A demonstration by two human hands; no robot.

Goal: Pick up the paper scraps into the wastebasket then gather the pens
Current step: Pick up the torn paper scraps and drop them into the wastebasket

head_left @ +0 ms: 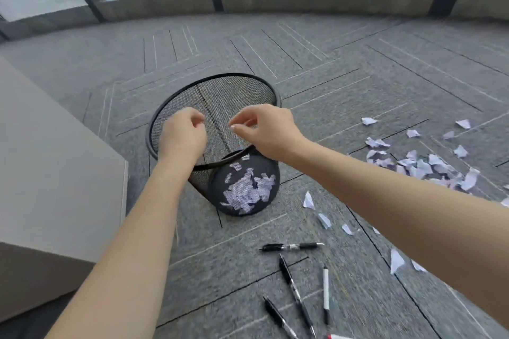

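While scraps (pixel 429 165) lie right, hands (pixel 183 132) overhang wastebasket (pixel 220 85).

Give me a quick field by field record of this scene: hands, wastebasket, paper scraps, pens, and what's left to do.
left hand: over the wastebasket mouth, fingers curled, nothing visible in it
right hand: over the mouth too, fingertips pinched; a held scrap can't be made out
wastebasket: black mesh, on the carpet, white scraps visible through its lower wall
paper scraps: many on the carpet to the right of the basket
pens: several loose on the carpet, near edge
left to do: most scraps, all pens
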